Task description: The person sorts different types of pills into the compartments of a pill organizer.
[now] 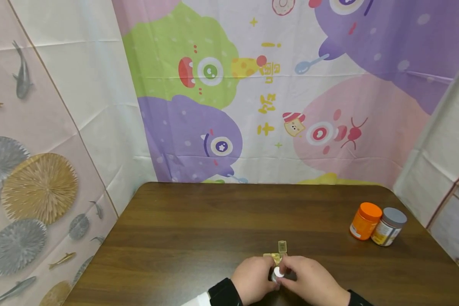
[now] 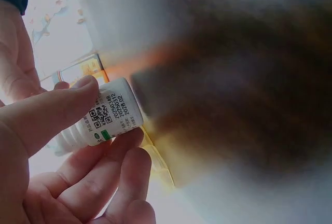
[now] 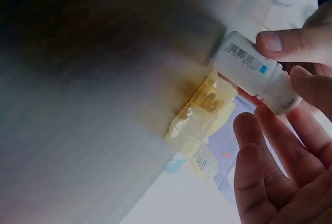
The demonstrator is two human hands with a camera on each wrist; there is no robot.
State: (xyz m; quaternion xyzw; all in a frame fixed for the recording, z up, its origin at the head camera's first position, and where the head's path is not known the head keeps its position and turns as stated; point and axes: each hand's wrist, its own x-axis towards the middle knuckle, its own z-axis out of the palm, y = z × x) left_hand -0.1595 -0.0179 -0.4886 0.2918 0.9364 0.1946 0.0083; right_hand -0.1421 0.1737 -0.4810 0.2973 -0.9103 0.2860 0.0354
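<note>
A small white pill bottle [image 1: 275, 277] stands low over the table near its front edge. My left hand [image 1: 253, 276] holds its printed body between thumb and fingers; the label [image 2: 111, 112] shows a QR code and dates. At the bottle's ribbed cap [image 3: 280, 98], my right hand [image 1: 314, 277] pinches with thumb and fingertips. Just beyond both hands lies a translucent yellow pill organizer [image 3: 194, 120], with one small lid [image 1: 282, 246] flipped up on its far side. Some of its compartments contain pills, and the hands partly cover it in the head view.
On the right side of the brown wooden table [image 1: 199, 221] stand an orange bottle [image 1: 365, 221] and, touching it, a jar with a grey lid [image 1: 389, 226]. A cartoon-printed cloth [image 1: 252, 165] hangs behind the table's far edge.
</note>
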